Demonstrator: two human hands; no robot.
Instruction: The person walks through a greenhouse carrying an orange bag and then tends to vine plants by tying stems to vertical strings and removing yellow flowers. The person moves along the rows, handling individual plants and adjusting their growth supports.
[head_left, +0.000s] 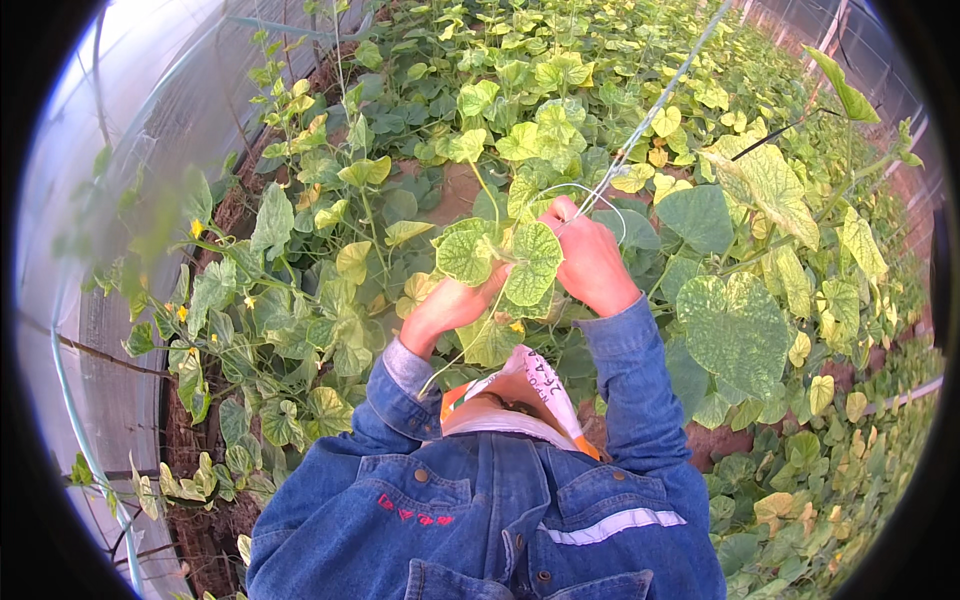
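My right hand (594, 259) is closed around pale twine (637, 135), which runs up to the top right. A loose loop of the twine curves around the knuckles. My left hand (456, 301) is just left of it and lower, its fingertips at the stem of a cucumber-like vine. Two green leaves, the left leaf (463, 255) and the right leaf (534, 262), partly hide those fingers, so the grip is hard to see in full. A thin pale tendril or stalk (469, 346) slants down past my left wrist.
An open white and orange printed sack (551, 394) hangs at my front, with dark contents. Leafy vines, many yellowing, crowd ahead and to both sides. Large mottled leaves (735, 330) stand close to my right arm. Plastic greenhouse film (112, 262) with a blue-white pipe curves along the left.
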